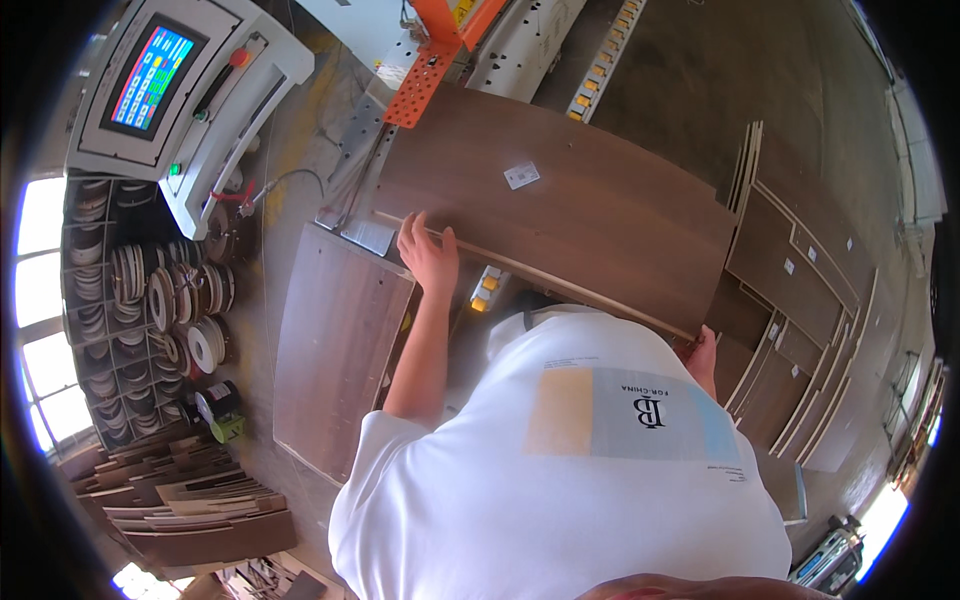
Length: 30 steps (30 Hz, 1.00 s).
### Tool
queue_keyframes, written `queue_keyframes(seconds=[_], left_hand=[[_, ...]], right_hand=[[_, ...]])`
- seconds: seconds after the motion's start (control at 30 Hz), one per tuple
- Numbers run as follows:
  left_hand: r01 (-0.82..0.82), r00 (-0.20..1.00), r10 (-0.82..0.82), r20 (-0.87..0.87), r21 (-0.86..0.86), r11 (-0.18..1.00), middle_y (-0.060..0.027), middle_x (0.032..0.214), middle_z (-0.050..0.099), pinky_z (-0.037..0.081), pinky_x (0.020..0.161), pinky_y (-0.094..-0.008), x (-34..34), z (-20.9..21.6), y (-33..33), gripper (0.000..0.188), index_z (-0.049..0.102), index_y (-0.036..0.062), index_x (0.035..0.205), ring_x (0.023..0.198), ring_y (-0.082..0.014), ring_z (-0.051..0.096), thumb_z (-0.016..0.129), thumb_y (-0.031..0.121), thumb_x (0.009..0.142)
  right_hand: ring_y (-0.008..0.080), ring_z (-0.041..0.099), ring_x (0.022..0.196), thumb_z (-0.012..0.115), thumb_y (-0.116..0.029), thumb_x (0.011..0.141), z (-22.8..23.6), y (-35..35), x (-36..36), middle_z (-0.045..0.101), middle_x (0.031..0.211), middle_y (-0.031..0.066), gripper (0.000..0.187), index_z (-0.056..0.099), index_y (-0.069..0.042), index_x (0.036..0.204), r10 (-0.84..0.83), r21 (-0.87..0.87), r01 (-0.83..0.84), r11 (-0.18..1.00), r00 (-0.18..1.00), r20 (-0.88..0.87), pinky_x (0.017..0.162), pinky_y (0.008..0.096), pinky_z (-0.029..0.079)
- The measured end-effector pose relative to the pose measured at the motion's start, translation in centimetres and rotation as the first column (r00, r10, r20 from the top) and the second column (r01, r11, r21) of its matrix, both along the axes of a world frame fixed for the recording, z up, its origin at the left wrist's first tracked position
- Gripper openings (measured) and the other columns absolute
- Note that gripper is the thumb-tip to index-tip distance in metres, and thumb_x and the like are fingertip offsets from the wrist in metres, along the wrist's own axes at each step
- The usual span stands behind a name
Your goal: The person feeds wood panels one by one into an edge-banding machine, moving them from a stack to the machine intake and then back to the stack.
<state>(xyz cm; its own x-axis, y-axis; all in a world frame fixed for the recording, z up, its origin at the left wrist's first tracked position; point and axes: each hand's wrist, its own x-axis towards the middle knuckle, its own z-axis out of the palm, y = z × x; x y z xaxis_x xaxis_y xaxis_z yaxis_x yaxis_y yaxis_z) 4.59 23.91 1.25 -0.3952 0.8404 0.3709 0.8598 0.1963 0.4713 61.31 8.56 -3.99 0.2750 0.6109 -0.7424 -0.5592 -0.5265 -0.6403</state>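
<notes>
A long brown wood-grain panel (560, 195) with a white label (521, 176) lies level across the machine in front of me. My left hand (430, 258) rests at its near edge toward the left end, fingers stretched out and thumb apart. At the panel's near right corner my right hand (700, 358) is closed around the edge, its fingers partly hidden. The panel's far left corner reaches under an orange perforated bracket (412, 95). Left of my left forearm lies a second brown panel (340, 345), apart from my hand.
A machine console (190, 95) with a lit screen stands at the far left. Below it, a rack holds rolls of edge banding (165, 300). Stacked brown panels (790, 270) stand on the right, offcuts (180, 500) at the lower left. A yellow-roller conveyor rail (605, 60) runs beyond.
</notes>
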Motion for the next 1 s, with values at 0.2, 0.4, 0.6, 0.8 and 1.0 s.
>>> queue_keyframes(seconds=[0.2, 0.4, 0.6, 0.8, 1.0], left_hand=[[-0.261, 0.74, 0.28, 0.612, -0.122, 0.958, -0.0218, 0.13, 0.057, 0.041, 0.106, -0.0435, 2.3, -2.7, -1.8, 0.079, 0.029, -0.0046, 0.148, 0.123, -0.033, 0.054, 0.074, 0.021, 0.088], [-0.179, 0.279, 0.268, 0.922, -0.224, 0.958, -0.0111, 0.096, 0.068, 0.053, 0.067, -0.0312, 4.0, -1.5, -2.1, 0.081, 0.014, 0.0082, 0.16, 0.075, -0.0167, 0.063, 0.065, 0.018, 0.097], [-0.187, 0.234, 0.226, 0.946, -0.184, 0.965, -0.0079, 0.091, 0.066, 0.052, 0.064, -0.029, 4.0, -1.2, -0.5, 0.082, 0.013, 0.0118, 0.162, 0.07, -0.0135, 0.059, 0.063, 0.013, 0.097], [-0.201, 0.217, 0.187, 0.958, -0.144, 0.969, -0.0058, 0.083, 0.065, 0.049, 0.057, -0.0277, 5.3, -1.7, 3.2, 0.084, 0.015, 0.0113, 0.162, 0.063, -0.0121, 0.056, 0.065, 0.01, 0.095], [-0.188, 0.137, 0.11, 0.984, -0.083, 0.979, -0.0037, 0.088, 0.067, 0.047, 0.057, -0.0292, 7.2, -2.1, 8.3, 0.083, 0.019, 0.0208, 0.162, 0.066, -0.0122, 0.056, 0.066, 0.01, 0.095]], right_hand=[[0.0248, 0.066, 0.091, 0.064, -0.046, 0.094, 2.9, 1.4, -2.2, 0.068, 0.109, 0.0111, 0.049, 0.066, -0.002, 0.117, 0.411, -0.157, -0.382, 0.911, 0.878, 0.244, 0.082, 0.0413, 0.053], [0.0208, 0.058, 0.062, 0.073, -0.048, 0.087, 5.0, 2.4, -3.3, 0.055, 0.062, 0.0091, 0.057, 0.056, 0.002, 0.063, 0.745, -0.444, -0.637, 0.63, 0.335, 0.577, 0.061, 0.0388, 0.047], [0.0199, 0.054, 0.061, 0.072, -0.047, 0.088, 3.7, 2.5, -3.7, 0.052, 0.061, 0.0128, 0.059, 0.055, 0.004, 0.065, 0.709, -0.458, -0.586, 0.669, 0.319, 0.629, 0.06, 0.0403, 0.043], [0.0205, 0.057, 0.063, 0.072, -0.045, 0.089, 0.8, 5.6, -1.3, 0.058, 0.065, 0.0136, 0.055, 0.057, 0.003, 0.068, 0.611, -0.326, -0.564, 0.759, 0.443, 0.656, 0.061, 0.0393, 0.047], [0.0168, 0.066, 0.06, 0.071, -0.038, 0.094, 0.9, 10.8, -0.1, 0.066, 0.081, 0.0077, 0.04, 0.066, 0.002, 0.093, 0.561, -0.21, -0.56, 0.802, 0.584, 0.587, 0.052, 0.0303, 0.055]])
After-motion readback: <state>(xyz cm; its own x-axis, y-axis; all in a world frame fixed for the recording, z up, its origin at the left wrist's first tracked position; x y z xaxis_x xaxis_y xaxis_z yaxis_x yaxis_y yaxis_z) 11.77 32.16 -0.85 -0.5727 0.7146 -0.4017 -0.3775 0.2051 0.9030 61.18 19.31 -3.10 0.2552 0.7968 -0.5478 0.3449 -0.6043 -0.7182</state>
